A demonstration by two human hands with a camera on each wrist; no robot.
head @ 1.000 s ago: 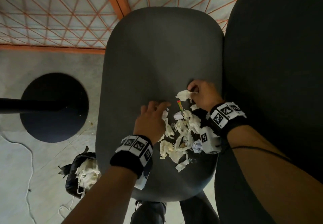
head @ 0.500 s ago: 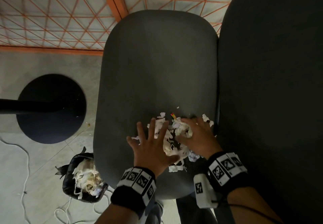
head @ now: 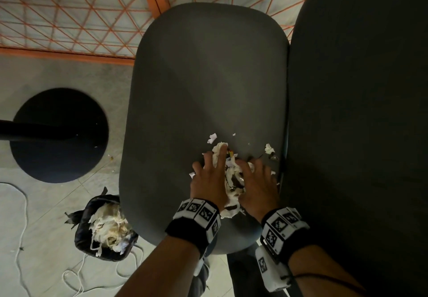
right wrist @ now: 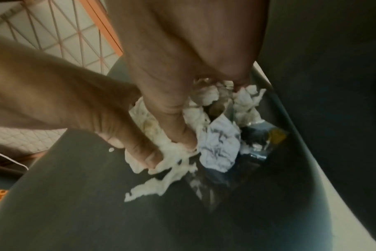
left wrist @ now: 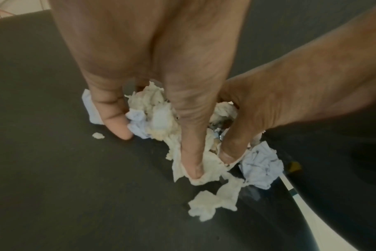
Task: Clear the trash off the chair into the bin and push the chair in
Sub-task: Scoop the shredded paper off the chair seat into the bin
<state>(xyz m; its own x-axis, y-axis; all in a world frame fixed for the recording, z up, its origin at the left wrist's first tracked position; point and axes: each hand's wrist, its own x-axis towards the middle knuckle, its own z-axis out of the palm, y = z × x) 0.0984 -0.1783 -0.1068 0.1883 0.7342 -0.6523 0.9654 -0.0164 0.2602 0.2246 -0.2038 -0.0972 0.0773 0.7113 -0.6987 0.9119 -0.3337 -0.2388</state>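
A person leans over a dark grey chair seat point(head: 208, 83), seen from above. Both hands lie side by side near its front right part, with a heap of crumpled white tissue and paper, the trash point(head: 232, 178), bunched between them.

The left hand point(head: 209, 182) lies palm down on the left side of the heap. Its fingers point(left wrist: 191, 152) reach forward, slightly spread and bent at the tips; tissue sits under and between them, and the middle fingertip presses into a white shred. The thumb side touches the heap.

The right hand point(head: 258, 184) covers the right side of the heap. Its fingers point(right wrist: 174, 129) curl down into the tissue, and the thumb and forefinger pinch a white wad. A crumpled bluish paper ball point(right wrist: 220, 144) lies just beyond those fingertips, touching a dark wrapper point(right wrist: 260, 137) with a yellow corner.

A few loose scraps point(head: 212, 138) lie on the seat just ahead of the fingers, not touched by either hand.

On the floor to the left, beside the seat's front edge, stands a black bin point(head: 104, 227) holding more crumpled tissue.
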